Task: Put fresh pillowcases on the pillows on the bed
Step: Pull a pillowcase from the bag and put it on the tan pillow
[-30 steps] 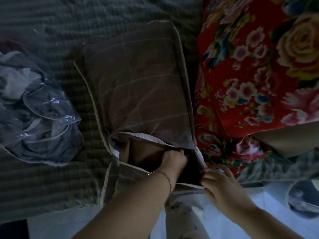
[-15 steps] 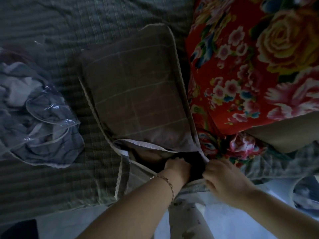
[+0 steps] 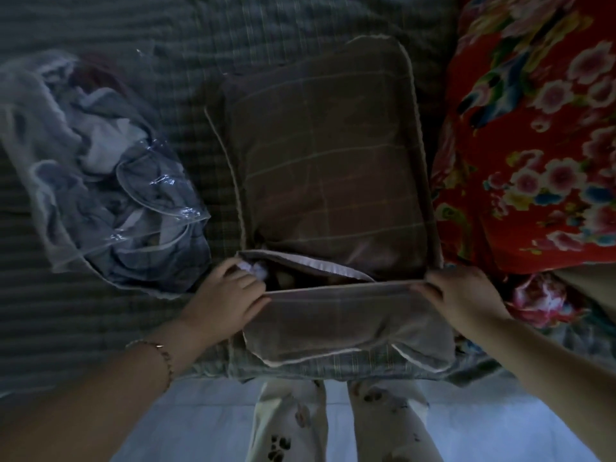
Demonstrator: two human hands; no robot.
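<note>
A brown checked pillowcase (image 3: 333,168) with pale piping lies on the bed, its pillow inside and its open end toward me. The lower flap (image 3: 340,318) is stretched flat across the opening. My left hand (image 3: 230,295) grips the left end of that flap's edge, fingers curled at the opening where a bit of white filling (image 3: 253,266) shows. My right hand (image 3: 456,291) pinches the right end of the same edge. A strip of dark opening remains between the upper hem and the flap.
A clear plastic bag (image 3: 110,181) with blue-grey cloth lies left of the pillow. A red floral quilt (image 3: 533,145) is bunched on the right. The green striped bed sheet (image 3: 100,328) runs to the edge; below it are my legs and pale floor.
My left hand left the inside of the pillowcase and moved to the left corner of the opening. My right hand shifted right. The flap is now pulled taut between both hands.
</note>
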